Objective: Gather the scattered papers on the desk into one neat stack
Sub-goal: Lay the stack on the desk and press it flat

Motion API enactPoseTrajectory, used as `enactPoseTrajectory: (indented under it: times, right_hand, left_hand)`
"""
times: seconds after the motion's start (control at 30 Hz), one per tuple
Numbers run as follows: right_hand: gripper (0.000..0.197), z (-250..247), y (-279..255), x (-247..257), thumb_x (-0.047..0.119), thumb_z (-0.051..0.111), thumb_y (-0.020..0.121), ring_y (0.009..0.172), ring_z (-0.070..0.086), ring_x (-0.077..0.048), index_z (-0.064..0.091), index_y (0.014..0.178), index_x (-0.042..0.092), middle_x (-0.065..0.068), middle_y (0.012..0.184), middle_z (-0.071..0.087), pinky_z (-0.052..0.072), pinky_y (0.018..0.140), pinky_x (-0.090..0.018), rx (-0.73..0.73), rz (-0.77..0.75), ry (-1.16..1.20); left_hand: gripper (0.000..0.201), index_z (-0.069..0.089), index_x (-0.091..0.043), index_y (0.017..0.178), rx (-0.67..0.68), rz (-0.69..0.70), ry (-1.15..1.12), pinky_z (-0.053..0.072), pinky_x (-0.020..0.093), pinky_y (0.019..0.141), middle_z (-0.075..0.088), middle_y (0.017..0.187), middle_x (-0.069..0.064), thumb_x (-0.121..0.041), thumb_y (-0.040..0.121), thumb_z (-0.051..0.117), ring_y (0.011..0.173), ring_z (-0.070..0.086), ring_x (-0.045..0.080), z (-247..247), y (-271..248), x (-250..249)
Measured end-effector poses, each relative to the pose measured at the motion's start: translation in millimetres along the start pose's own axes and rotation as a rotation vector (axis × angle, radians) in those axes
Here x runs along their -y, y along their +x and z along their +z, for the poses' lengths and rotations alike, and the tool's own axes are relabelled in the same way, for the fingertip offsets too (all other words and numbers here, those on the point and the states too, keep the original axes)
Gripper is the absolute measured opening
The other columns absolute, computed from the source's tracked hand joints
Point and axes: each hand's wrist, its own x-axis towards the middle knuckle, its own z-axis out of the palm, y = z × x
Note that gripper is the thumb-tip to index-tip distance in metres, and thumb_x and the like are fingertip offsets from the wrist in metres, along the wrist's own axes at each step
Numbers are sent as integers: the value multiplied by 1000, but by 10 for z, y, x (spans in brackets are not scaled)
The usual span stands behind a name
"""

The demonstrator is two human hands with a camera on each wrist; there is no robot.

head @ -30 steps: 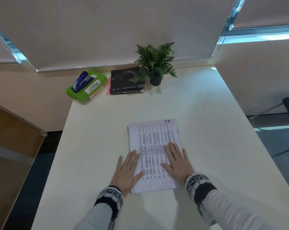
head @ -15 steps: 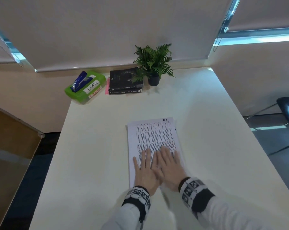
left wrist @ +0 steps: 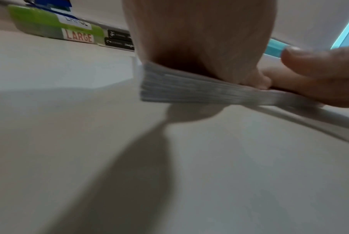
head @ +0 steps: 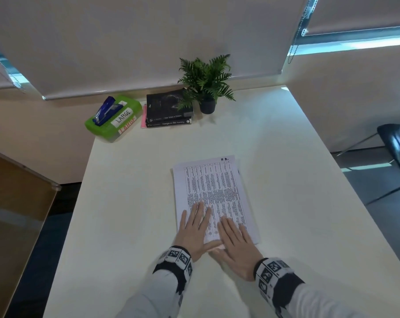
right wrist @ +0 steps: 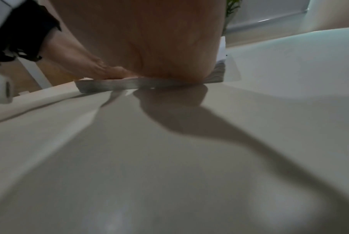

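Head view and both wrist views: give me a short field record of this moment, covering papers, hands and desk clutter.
papers: one stack, flat on the desk, edges nearly aligned
left hand: flat on the stack's near left part, fingers straight
right hand: flat on the stack's near right part
far edge: green box bearing a blue stapler, two dark books, potted plant
loose sheets: none visible

Box (head: 116,120): green, labelled LARGE, stapler (head: 106,110) on top.
Books (head: 169,111): two, stacked, beside potted plant (head: 205,81).
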Motion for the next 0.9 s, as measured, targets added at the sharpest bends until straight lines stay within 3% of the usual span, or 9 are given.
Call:
enactPoseTrajectory:
  times: [0.1, 0.2, 0.3, 0.4, 0.63, 0.77, 0.83, 0.9]
  right_hand:
    - [68, 114, -21, -112, 54, 17, 97, 142, 13, -22, 36, 143, 7, -8, 154, 14, 15, 108, -41, -86, -56, -65]
    - [67, 143, -47, -216, 53, 18, 97, 142, 10, -22, 35, 142, 7, -9, 154, 13, 10, 110, -40, -156, -65, -142]
    - [67, 152, -107, -339, 53, 18, 97, 142, 10, -21, 34, 143, 8, -8, 155, 12, 8, 110, -41, -171, -62, -158]
    - [69, 162, -173, -485, 55, 20, 96, 142, 9, -22, 24, 147, 9, -8, 158, 3, 7, 110, -42, -217, -93, -175]
    - [69, 141, -325, -725, 59, 25, 94, 141, 9, -20, 31, 145, 13, -5, 158, 9, 6, 107, -46, -229, -96, -298]
    - [71, 132, -310, -731, 59, 23, 94, 146, -3, -18, 22, 148, 15, -3, 159, 5, 5, 106, -48, -266, -93, -359]
    - [69, 104, -320, -697, 58, 20, 94, 146, -6, -16, 16, 149, 16, -2, 159, 4, 4, 106, -48, -267, -60, -365]
    - [69, 109, -326, -652, 58, 20, 94, 146, -7, -16, 15, 149, 17, -2, 159, 4, 3, 105, -49, -234, -28, -387]
  left_hand:
    - [95, 18, -16, 150, 8, 29, -9, 4, 45, 110, 3, 158, 7, -80, 80, 23, 144, 6, 24, -44, -122, 171]
    - [95, 1, -21, 151, 17, 58, -48, -13, 37, 112, -16, 159, 3, -80, 80, 26, 143, -16, 13, -30, -230, 350]
    - [94, 14, -18, 151, 65, 36, -12, -3, 41, 110, 9, 159, 3, -80, 80, 26, 144, 4, 17, -44, -325, 449]
    - [93, 20, -19, 150, 134, 57, 33, 2, 45, 109, 11, 158, 3, -80, 80, 25, 143, 11, 19, -51, -364, 539]
    - [86, 25, -24, 148, 263, 82, 117, 3, 44, 108, -1, 160, 3, -79, 81, 19, 143, 6, 16, -188, -452, 644]
    - [88, 20, -24, 149, 289, 52, 138, 3, 44, 107, -2, 160, 4, -79, 81, 15, 147, -8, 16, -219, -449, 630]
    - [88, 5, -29, 150, 280, 61, 63, 3, 45, 108, -15, 159, -1, -80, 78, 11, 145, -19, 11, -288, -471, 628]
    - [87, -36, -45, 133, 210, 113, -1, -10, 45, 112, -48, 141, -18, -85, 66, 2, 129, -43, -3, -316, -472, 616]
